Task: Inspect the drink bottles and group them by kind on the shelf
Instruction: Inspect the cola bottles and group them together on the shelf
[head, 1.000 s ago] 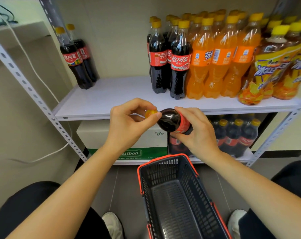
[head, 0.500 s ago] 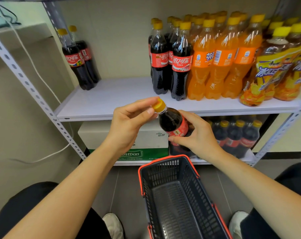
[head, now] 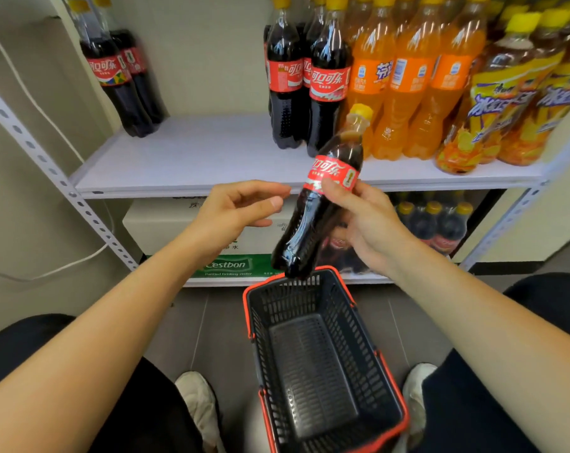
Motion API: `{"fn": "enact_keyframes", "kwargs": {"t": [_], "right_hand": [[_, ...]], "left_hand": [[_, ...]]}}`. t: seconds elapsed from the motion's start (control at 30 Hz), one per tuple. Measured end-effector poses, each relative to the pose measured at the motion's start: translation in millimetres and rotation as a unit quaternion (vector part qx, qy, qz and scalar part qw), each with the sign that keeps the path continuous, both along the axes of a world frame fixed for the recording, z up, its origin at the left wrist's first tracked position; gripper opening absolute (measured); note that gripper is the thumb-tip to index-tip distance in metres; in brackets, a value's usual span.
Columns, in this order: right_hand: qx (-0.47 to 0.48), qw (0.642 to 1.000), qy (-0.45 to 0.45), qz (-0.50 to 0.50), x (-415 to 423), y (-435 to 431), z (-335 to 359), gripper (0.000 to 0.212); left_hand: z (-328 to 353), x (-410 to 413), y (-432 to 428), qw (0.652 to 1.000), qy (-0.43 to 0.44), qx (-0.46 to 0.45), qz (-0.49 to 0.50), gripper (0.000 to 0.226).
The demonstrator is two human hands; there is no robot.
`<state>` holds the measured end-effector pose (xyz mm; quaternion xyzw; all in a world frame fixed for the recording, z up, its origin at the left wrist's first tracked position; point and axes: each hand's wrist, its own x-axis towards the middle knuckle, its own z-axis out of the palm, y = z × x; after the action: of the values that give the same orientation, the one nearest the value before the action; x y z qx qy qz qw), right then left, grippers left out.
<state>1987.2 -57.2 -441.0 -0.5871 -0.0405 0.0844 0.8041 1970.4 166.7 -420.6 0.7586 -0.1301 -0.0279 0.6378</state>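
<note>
可口可乐 on held cola bottle (head: 331, 168), Cestbon on carton (head: 226, 265)

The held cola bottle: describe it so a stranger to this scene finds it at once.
Find the white shelf of drink bottles, then the red-rimmed black basket on the floor before it. Above the basket's far end, the right hand grips a cola bottle by its red label. Unlike the shelved cola bottles, it hangs tilted in mid-air.

Red-labelled cola bottle (head: 322, 197), yellow cap (head: 362, 110)
</note>
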Motion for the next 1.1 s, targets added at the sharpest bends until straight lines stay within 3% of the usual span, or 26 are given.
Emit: {"fn": "enact_keyframes", "kwargs": {"t": [0.2, 0.47, 0.67, 0.77, 0.97, 1.1], "right_hand": [[0.1, 0.991, 0.07, -0.058, -0.4, -13.2, 13.4, 0.051], [0.197, 0.968, 0.137, -0.071, -2.7, -21.3, 15.5, 0.048], [0.245, 0.955, 0.145, -0.084, -6.8, -21.2, 18.6, 0.051], [0.255, 0.951, 0.153, -0.087, -7.1, -20.5, 21.1, 0.052], [0.255, 0.948, 0.173, -0.074, -8.9, -17.6, 23.9, 0.059], [0.263, 0.946, 0.174, -0.074, -7.8, -17.4, 24.3, 0.056]], "left_hand": [[-3.6, -4.4, -7.7, 0.998, -0.017, -0.017, -0.061, 0.07], [0.8, -9.9, -26.8, 0.991, -0.088, -0.062, -0.08, 0.044], [8.3, -17.9, -35.2, 0.966, -0.248, 0.01, -0.07, 0.053], [6.5, -19.5, -38.0, 0.957, -0.286, 0.018, -0.055, 0.053], [13.4, -15.7, -28.1, 0.963, -0.258, -0.023, -0.07, 0.042], [12.0, -13.0, -21.7, 0.974, -0.194, -0.059, -0.101, 0.04]]}}
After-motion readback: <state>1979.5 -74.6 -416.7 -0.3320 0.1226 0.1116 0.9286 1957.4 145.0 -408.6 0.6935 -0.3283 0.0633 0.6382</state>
